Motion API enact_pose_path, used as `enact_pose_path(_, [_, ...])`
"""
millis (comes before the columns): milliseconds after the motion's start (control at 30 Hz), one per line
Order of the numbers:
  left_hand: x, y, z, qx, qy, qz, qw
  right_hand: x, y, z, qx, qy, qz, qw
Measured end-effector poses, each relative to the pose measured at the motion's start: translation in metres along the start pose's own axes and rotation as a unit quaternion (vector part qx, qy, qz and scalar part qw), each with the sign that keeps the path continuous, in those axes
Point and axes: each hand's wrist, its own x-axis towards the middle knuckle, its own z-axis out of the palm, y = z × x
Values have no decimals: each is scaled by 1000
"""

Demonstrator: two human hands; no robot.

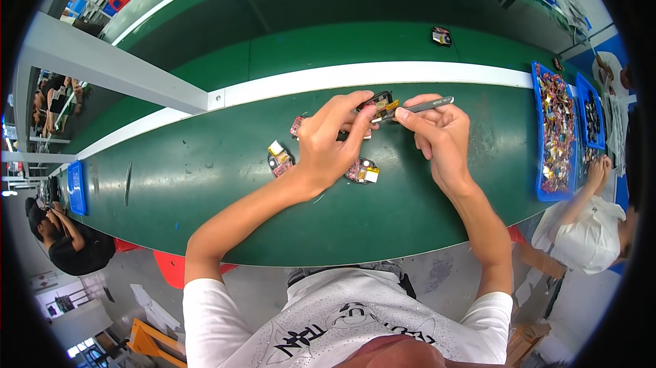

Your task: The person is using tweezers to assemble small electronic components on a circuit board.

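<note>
Over the green table, my left hand [324, 142] is closed on a small black electronic casing [385, 97], held up between thumb and fingers. A yellow flexible strip [390, 107] shows inside it. Grey tweezers [432, 104] are pinched in my right hand [443, 137], their tips at the yellow strip; whether they grip it I cannot tell. Below and around my left hand lie similar small units with red circuit boards: one [279, 159] to its left, another [362, 170] under the wrist, and one [296, 126] partly hidden behind the hand.
At right stand a blue tray [538, 137] heaped with small parts and a smaller blue tray [580, 94]. A blue bin [76, 189] and thin strip [128, 183] lie left. Beyond the white rail [301, 79], a green belt carries a unit [441, 36]. People sit at both sides.
</note>
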Motion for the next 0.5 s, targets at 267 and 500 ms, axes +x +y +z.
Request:
enact_pose_path(267, [-1, -4, -1, 109, 22, 131, 985, 0, 2, -3, 46, -18, 30, 998])
enact_pose_path(500, [0, 1, 0, 64, 23, 63, 996, -2, 0, 0, 12, -4, 0, 1000])
